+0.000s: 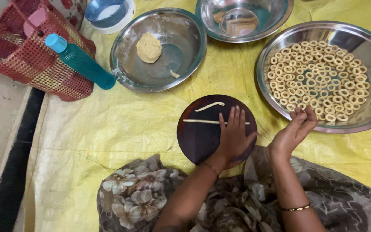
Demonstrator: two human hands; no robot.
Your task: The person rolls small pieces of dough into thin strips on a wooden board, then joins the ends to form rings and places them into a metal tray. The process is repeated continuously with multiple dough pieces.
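Note:
A round dark board (pixel 198 139) lies on a yellow sheet (pixel 108 124) in front of my lap. My left hand (pixel 234 138) rests flat on the board, its fingers laid over a long thin dough rope (pixel 200 121). A shorter curved dough strip (pixel 209 105) lies at the board's far edge. My right hand (pixel 295 128) hovers palm up, fingers loosely curled, at the near rim of a wide steel tray (pixel 368 41) covered with several small dough rings (pixel 318 77). I see nothing held in that hand.
A steel bowl (pixel 121 68) at the back holds a dough ball (pixel 148 47) and a small scrap. Beside it stands an empty steel bowl (pixel 282 19). At left are a teal bottle (pixel 84 64), a red woven basket (pixel 18 56) and a round blue-and-white container (pixel 108 13).

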